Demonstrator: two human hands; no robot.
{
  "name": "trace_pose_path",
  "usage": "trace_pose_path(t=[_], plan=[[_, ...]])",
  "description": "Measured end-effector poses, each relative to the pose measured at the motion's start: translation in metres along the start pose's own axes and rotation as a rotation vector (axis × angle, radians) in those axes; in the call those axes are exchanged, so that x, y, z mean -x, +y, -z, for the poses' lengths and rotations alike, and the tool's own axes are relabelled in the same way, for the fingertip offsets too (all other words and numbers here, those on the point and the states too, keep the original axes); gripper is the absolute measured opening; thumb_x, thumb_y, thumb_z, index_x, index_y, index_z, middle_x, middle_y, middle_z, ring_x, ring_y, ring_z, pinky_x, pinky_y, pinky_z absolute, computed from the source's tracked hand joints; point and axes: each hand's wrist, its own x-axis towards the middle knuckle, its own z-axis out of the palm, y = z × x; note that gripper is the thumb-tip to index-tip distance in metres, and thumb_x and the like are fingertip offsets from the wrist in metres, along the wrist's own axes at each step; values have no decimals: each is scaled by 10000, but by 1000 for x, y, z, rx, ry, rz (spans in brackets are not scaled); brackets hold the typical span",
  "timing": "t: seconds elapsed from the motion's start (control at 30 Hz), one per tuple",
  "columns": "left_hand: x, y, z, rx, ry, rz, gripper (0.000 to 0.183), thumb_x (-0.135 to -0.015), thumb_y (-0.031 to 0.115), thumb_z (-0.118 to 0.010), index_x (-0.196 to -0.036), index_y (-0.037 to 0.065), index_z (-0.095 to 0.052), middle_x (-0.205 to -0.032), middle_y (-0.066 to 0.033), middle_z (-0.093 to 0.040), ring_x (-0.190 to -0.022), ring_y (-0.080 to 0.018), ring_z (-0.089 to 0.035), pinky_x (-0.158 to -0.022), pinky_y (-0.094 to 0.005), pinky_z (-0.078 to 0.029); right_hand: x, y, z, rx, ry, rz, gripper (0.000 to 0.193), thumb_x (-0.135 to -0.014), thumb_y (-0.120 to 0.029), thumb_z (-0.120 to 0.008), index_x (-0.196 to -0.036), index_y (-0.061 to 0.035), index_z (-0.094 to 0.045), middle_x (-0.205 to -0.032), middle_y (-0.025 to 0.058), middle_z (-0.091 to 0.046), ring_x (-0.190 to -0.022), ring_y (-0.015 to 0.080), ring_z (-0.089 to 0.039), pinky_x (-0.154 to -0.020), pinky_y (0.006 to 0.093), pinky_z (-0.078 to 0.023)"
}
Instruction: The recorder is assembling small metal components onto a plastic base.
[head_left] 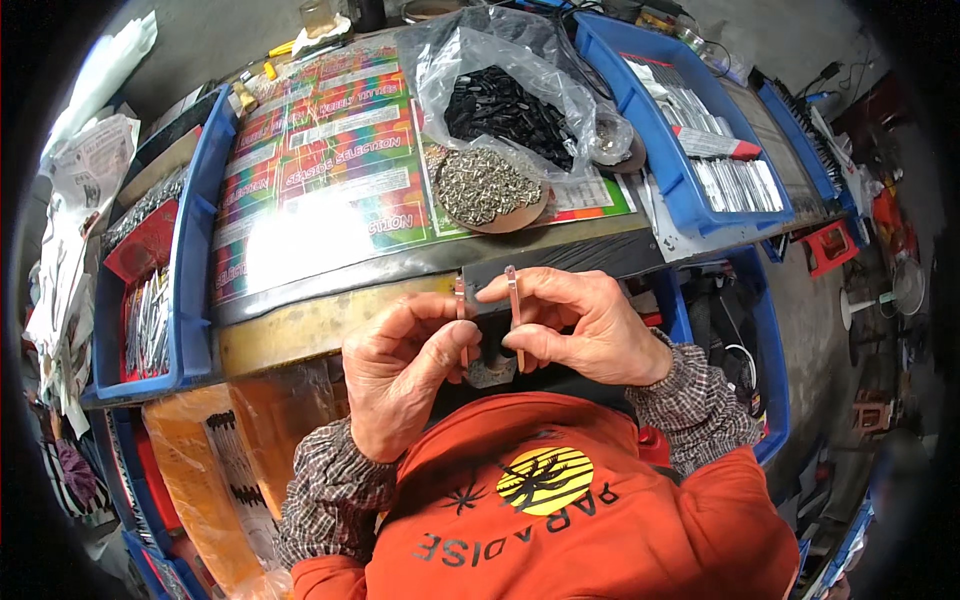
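Just in front of my body, above the table's near edge, both hands are raised close together. In the fingertips of my left hand (390,370) is pinched a narrow coppery metal strip (461,295), standing upright. A similar coppery strip (514,300) with a shiny upper end is held between the thumb and index finger of my right hand (595,325). A gap separates the two strips. Beneath the hands sits a dark block (492,372), partly hidden. Beyond them, small brassy metal pieces (485,185) are heaped on a round plate (515,222).
Behind the heap lies a clear plastic bag (430,80) of black parts (510,112). Blue bins with metal strips stand left (200,240) and right (690,190). A colourful printed sheet (345,190) covers the tabletop. Another blue bin (770,350) is below the table's right side.
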Motion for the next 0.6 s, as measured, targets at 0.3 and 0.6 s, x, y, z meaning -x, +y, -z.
trace_pose_path(t=[0.3, 0.6], plan=[[1, -14, 1, 161, -26, 2, 126, -827, 33, -594, -928, -41, -593, -787, -53, -619, -655, -70, -555, -540, -190, -463, -5, 12, -21, 52, 82, 122, 400, -798, 15, -599, -1180, 7, -484, -874, 45, -610, -691, 75, -587, -612, 212, -501], [2, -23, -1, 202, -3, 23, 129, -827, 26, -590, -931, -51, -597, -818, -77, -631, -672, -96, -596, -580, -202, -496, -4, 17, -25, 94, 90, 145, 428, -804, -13, -602, -1210, 5, -464, -945, 75, -608, -693, 86, -595, -615, 216, -491]])
